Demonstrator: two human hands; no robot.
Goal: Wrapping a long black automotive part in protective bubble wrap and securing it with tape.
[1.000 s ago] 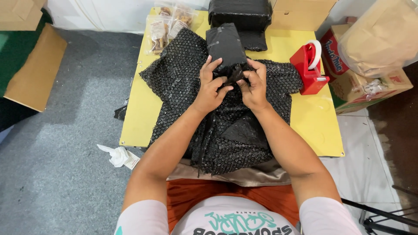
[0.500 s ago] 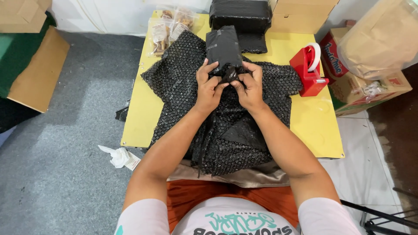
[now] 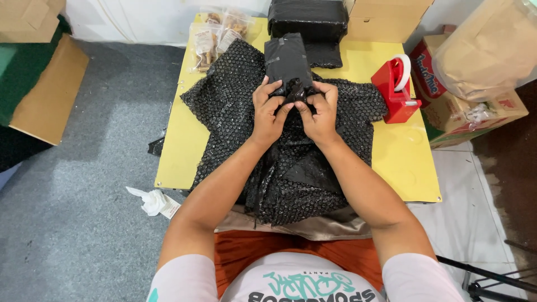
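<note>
both hands (image 3: 295, 112) unmoved since before, black packet (image 3: 288, 64) in grip

head camera, steep downward view, probably near the yellow table (image 3: 403, 162)

Both hands, left hand (image 3: 269, 112) and right hand (image 3: 319, 112), pinching the near end of a black wrapped parcel (image 3: 287, 61) over black bubble wrap (image 3: 235, 112) on the yellow worktop (image 3: 403, 162); red tape dispenser (image 3: 396, 89) just right.

We note glossy black bubble wrap (image 3: 291, 168), a smooth matt yellow table (image 3: 403, 162), a glossy red plastic tape dispenser (image 3: 396, 92) and matt cardboard boxes (image 3: 386, 17).
</note>
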